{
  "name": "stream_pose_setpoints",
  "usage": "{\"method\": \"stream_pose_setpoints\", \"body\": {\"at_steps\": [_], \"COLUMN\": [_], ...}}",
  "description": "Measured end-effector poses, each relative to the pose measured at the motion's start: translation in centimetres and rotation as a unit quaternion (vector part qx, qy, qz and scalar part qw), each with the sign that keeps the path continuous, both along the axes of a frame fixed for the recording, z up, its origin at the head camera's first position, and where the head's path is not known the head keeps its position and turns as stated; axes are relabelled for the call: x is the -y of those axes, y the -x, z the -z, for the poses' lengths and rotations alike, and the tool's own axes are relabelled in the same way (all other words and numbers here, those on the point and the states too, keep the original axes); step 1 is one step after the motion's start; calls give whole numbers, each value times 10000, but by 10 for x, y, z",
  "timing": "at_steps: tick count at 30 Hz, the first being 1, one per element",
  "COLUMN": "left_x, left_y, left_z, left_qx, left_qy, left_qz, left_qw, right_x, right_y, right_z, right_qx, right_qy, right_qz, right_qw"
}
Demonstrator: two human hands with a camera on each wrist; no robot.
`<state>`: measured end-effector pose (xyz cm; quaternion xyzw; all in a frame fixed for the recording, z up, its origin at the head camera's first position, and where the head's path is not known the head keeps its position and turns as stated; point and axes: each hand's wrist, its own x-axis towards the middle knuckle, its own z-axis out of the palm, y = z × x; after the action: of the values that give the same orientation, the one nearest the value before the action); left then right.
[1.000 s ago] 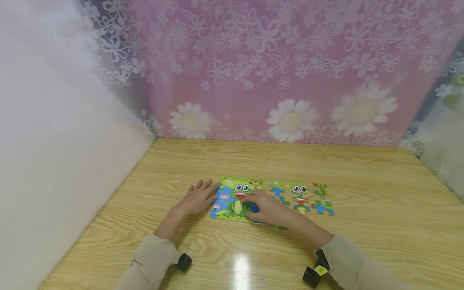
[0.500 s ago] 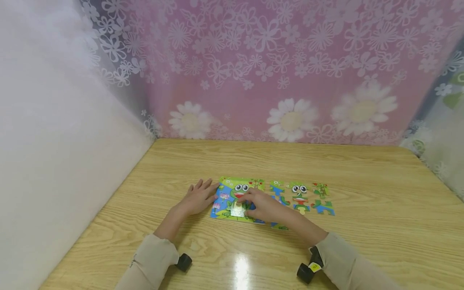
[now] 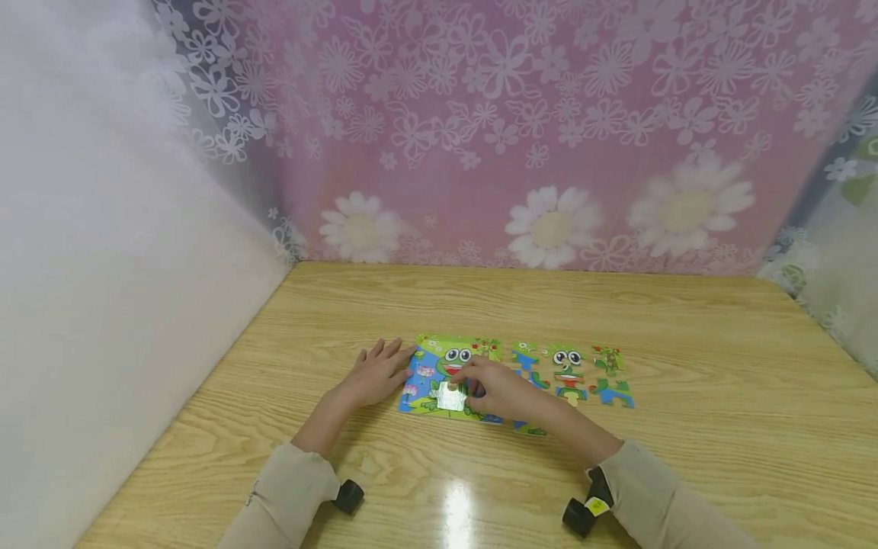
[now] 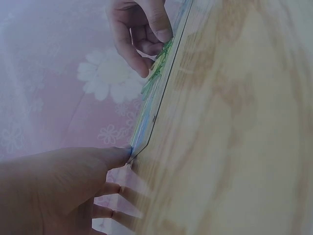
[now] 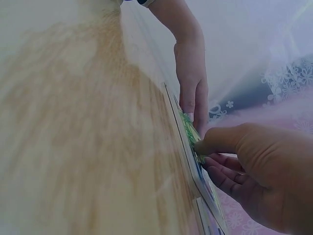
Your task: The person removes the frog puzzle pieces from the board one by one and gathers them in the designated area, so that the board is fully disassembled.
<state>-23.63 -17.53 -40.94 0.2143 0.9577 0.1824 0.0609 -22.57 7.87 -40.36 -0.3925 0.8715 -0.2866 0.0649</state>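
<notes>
A frog puzzle board [image 3: 427,352] lies flat on the table, its picture partly covered by my right hand [image 3: 503,387]. The right thumb and fingers are bent around a puzzle piece [image 3: 450,396] over the frog's belly, which catches a bright glare. Seen from the right wrist, the right thumb [image 5: 215,141] and fingertips meet low over the green part of the board. My left hand [image 3: 374,377] rests spread on the table at the board's left side. In the left wrist view, the left thumb [image 4: 117,155] touches the board's corner.
Several loose puzzle pieces lie right of the board, among them one with the frog's eyes [image 3: 566,357] and a blue-green one [image 3: 613,393]. Another piece [image 3: 530,429] sits below the right wrist. A flowered pink curtain [image 3: 439,152] hangs behind the wooden table [image 3: 384,297].
The right hand has shifted slightly left, and a bright glare has appeared on the piece at the frog's belly. The left hand has stayed still.
</notes>
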Motion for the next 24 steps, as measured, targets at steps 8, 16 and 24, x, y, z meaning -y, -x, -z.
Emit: {"method": "stream_pose_setpoints", "body": {"at_steps": [8,16,24], "left_x": [1,0,3], "left_y": [1,3,5], "left_z": [2,3,7], "left_qx": [4,12,-3], "left_qy": [54,101,107], "left_qz": [-31,-53,-89], "left_qw": [10000,9999,9999], "right_x": [1,-6,-35], "right_y": [0,-3,-11], "right_z": [2,1,-9], "right_qx": [80,165,184], "right_qy": [258,548,721], "right_qz": [163,366,339], "right_qw": [9995,9977,9967]}}
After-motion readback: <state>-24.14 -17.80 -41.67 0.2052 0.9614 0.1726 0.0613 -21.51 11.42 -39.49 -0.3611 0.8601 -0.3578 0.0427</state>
